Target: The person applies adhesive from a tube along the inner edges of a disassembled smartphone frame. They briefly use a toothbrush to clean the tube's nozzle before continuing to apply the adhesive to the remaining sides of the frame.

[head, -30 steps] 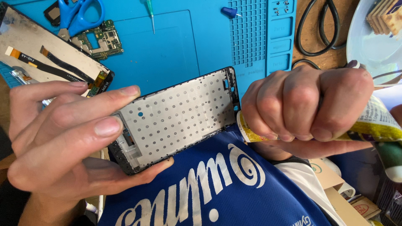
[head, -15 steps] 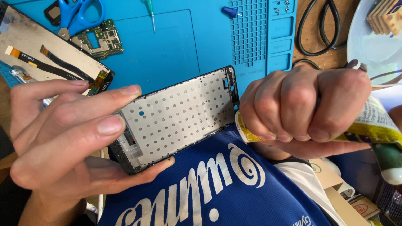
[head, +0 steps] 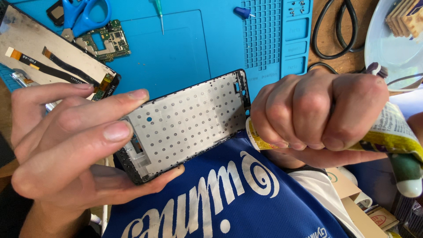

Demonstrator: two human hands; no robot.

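Two bare hands fill the lower half of the frame, above a blue shirt with white lettering [head: 220, 198] that runs along the bottom edge. At lower left, the left hand [head: 66, 150] pinches the near end of a black-rimmed phone frame with a silver perforated metal plate [head: 189, 121], its thumb beneath and its fingers spread over the top. This frame lies tilted in the middle of the picture, its far end rising toward the upper right. At right of centre, the right hand [head: 317, 112] is closed into a tight fist around a yellow squeezable tube with a green and white end [head: 392, 141], whose nozzle end pokes out of the fist just beside the frame's right edge; whether the two touch cannot be told. Beyond the hands, a bright blue silicone work mat [head: 194, 48] covers the table. On it, at upper left, lie a detached phone screen panel with orange and black ribbon cables [head: 48, 61], a small green circuit board [head: 105, 42] and blue-handled scissors [head: 83, 17]. Along the top edge rest a green-tipped needle tool [head: 159, 13] and a small blue cone-shaped cap [head: 242, 12]. At upper right, a black looped cable [head: 337, 33] lies on bare wood, next to a pale round plate [head: 392, 53].
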